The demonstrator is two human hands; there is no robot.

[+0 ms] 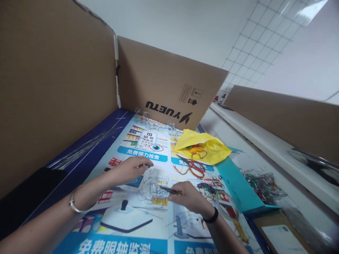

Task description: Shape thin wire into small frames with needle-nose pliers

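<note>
My left hand, a bangle on its wrist, is closed with fingers curled at the upper left of a loose tangle of thin silvery wire. What its fingertips pinch, if anything, is too small to make out. In my right hand is a pair of dark-jawed pliers, gripped at the handles, which the fingers mostly hide. The pliers' tip points left over the wire loops. Beyond the right hand lie scissors with red-orange handles, next to an open yellow pouch with orange material inside.
A printed poster covers the work surface. Cardboard panels stand at the back and left. Straight wires lie at left. On the right are a teal folder, a heap of coloured wire pieces and a clear round container.
</note>
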